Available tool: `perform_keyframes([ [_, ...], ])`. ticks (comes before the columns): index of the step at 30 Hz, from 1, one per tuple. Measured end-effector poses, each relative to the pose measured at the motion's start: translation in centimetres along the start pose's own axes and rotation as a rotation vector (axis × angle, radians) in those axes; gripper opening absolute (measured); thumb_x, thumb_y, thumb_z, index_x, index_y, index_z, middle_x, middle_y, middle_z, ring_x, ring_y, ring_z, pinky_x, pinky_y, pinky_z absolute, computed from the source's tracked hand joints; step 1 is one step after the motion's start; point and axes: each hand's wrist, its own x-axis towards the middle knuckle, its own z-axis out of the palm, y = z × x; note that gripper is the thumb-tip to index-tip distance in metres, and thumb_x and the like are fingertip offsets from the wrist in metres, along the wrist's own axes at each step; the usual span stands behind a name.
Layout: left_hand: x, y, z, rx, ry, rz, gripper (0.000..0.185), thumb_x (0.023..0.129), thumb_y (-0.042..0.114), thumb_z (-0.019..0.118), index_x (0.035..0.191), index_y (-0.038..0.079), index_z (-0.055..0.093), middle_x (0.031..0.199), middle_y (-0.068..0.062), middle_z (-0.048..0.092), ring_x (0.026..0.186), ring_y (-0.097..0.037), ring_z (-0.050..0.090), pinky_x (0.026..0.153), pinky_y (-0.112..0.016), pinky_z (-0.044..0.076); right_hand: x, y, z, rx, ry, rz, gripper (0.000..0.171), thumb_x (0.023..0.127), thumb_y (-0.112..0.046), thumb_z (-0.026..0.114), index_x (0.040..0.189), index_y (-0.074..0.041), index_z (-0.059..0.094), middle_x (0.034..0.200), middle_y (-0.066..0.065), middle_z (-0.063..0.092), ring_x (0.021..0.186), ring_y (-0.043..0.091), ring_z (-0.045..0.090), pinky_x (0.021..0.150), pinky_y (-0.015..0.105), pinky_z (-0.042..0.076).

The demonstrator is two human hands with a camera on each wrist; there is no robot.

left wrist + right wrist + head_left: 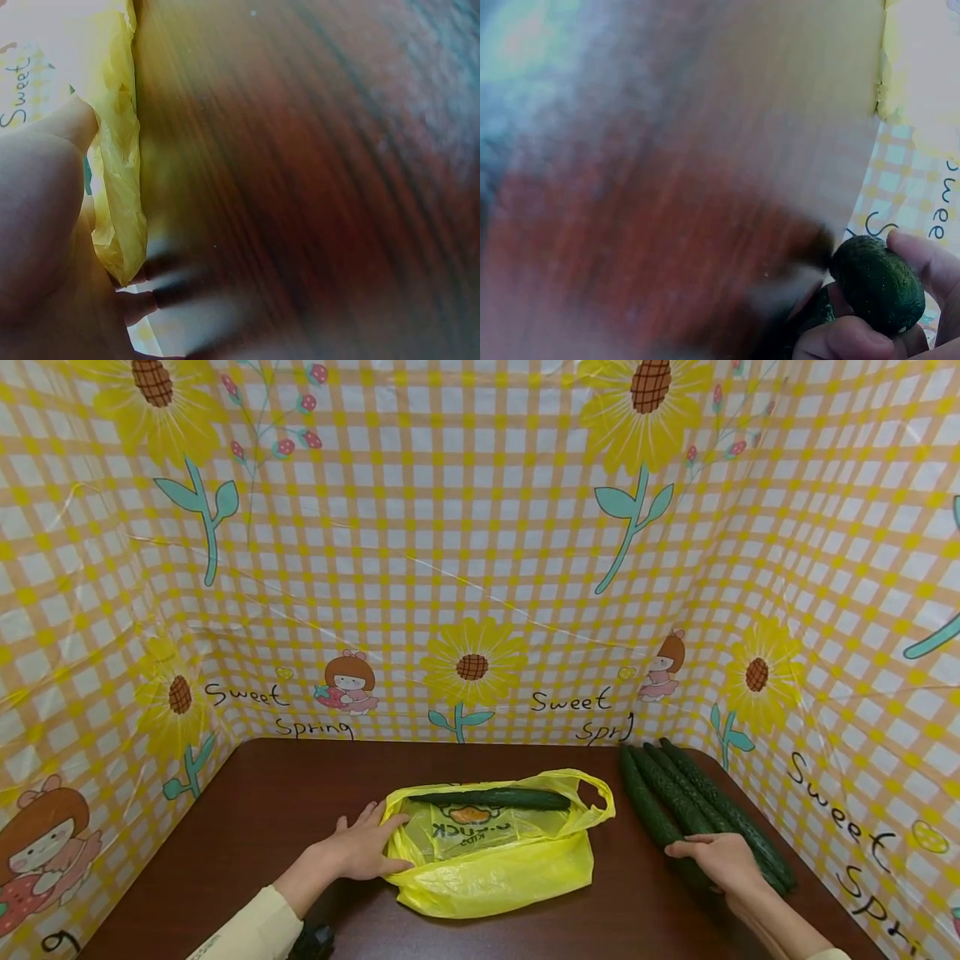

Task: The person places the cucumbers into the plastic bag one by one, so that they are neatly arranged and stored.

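- A yellow bag [495,860] lies on its side in the middle of the dark wooden tabletop [270,810], its mouth gaping toward the far wall.
- One cucumber [491,798] lies lengthwise in the mouth of the bag, along the upper edge; the handle loop sticks out at the right end.
- The left hand [367,847] rests on the left end of the bag, fingers spread and mostly straight, thumb pressing the plastic edge; in the left wrist view the fingertips [139,304] touch the tabletop just beside the crumpled yellow film.
- The right hand [720,860] lies on the near ends of a pile [697,806] of cucumbers at the right of the tabletop, well apart from the bag.
- In the right wrist view its fingers [922,259] curl round the blunt end of one of these, gripping it.
- The cucumbers are long, slim, dark green and bumpy-skinned, lying side by side and angled toward the far corner.
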Motion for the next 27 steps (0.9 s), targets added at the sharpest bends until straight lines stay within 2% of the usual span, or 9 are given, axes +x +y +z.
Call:
perform_keyframes([
  [6, -0.4, 0.6, -0.4, 0.007, 0.0, -0.017, 0.078, 0.091, 0.062, 0.064, 0.154, 0.025, 0.039, 0.165, -0.019, 0.021, 0.154, -0.04, 0.018, 0.111, -0.077, 0.015, 0.2, -0.2, -0.4, 0.023, -0.025, -0.015, 0.06, 0.087, -0.042, 0.076, 0.125, 0.004, 0.068, 0.148, 0.036, 0.042, 0.124, 0.053, 0.047, 0.065, 0.04, 0.052],
  [15, -0.4, 0.3, -0.2, -0.016, -0.015, -0.011, 0.08, 0.091, 0.063, 0.064, 0.155, 0.023, 0.038, 0.166, -0.021, 0.019, 0.154, -0.042, 0.015, 0.11, -0.078, 0.013, -0.3, -1.6, -1.2, 0.006, -0.069, -0.055, 0.073, 0.091, -0.043, 0.072, 0.139, 0.009, 0.054, 0.154, 0.04, 0.027, 0.127, 0.06, 0.04, 0.073, 0.044, 0.056],
  [16, -0.4, 0.4, -0.2, -0.016, -0.013, -0.013, 0.08, 0.091, 0.063, 0.064, 0.155, 0.023, 0.038, 0.165, -0.021, 0.02, 0.154, -0.042, 0.016, 0.11, -0.078, 0.013, -0.4, -1.8, -1.3, 0.008, -0.071, -0.06, 0.074, 0.092, -0.043, 0.071, 0.14, 0.009, 0.052, 0.154, 0.04, 0.027, 0.127, 0.059, 0.04, 0.073, 0.043, 0.055],
  [17, -0.4, 0.3, -0.2, -0.015, -0.011, -0.013, 0.08, 0.09, 0.063, 0.064, 0.155, 0.023, 0.038, 0.165, -0.021, 0.02, 0.154, -0.042, 0.016, 0.11, -0.078, 0.013, -0.5, -1.9, -1.3, 0.007, -0.065, -0.067, 0.074, 0.092, -0.042, 0.072, 0.141, 0.009, 0.052, 0.154, 0.039, 0.028, 0.122, 0.057, 0.045, 0.07, 0.042, 0.055],
  [20, -0.4, 0.3, -0.1, -0.013, -0.001, -0.003, 0.081, 0.09, 0.065, 0.064, 0.154, 0.023, 0.039, 0.164, -0.022, 0.021, 0.153, -0.043, 0.017, 0.11, -0.079, 0.013, -0.7, -2.4, -1.6, -0.005, -0.064, -0.089, 0.073, 0.092, -0.041, 0.072, 0.141, 0.009, 0.051, 0.154, 0.039, 0.029, 0.123, 0.056, 0.045, 0.07, 0.041, 0.054],
  [23, -0.3, 0.2, -0.1, -0.01, 0.002, 0.008, 0.082, 0.089, 0.068, 0.062, 0.154, 0.023, 0.039, 0.164, -0.023, 0.021, 0.153, -0.044, 0.017, 0.109, -0.08, 0.012, -0.8, -2.9, -2.0, -0.015, -0.085, -0.1, 0.073, 0.092, -0.041, 0.071, 0.142, 0.009, 0.051, 0.155, 0.04, 0.026, 0.126, 0.058, 0.042, 0.075, 0.047, 0.055],
  [24, -0.2, 0.1, 0.0, -0.007, 0.001, 0.009, 0.083, 0.089, 0.068, 0.061, 0.155, 0.023, 0.038, 0.165, -0.022, 0.02, 0.153, -0.044, 0.016, 0.109, -0.079, 0.012, -0.8, -3.0, -2.1, -0.018, -0.098, -0.103, 0.074, 0.092, -0.041, 0.071, 0.143, 0.009, 0.05, 0.155, 0.04, 0.024, 0.132, 0.061, 0.034, 0.08, 0.051, 0.054],
  [27, -0.1, 0.1, 0.1, 0.0, 0.001, 0.002, 0.084, 0.089, 0.07, 0.061, 0.155, 0.025, 0.038, 0.165, -0.021, 0.02, 0.154, -0.042, 0.016, 0.11, -0.079, 0.012, -1.0, -3.5, -2.5, -0.023, -0.121, -0.109, 0.075, 0.092, -0.042, 0.071, 0.143, 0.009, 0.05, 0.155, 0.04, 0.025, 0.133, 0.063, 0.03, 0.081, 0.053, 0.054],
])
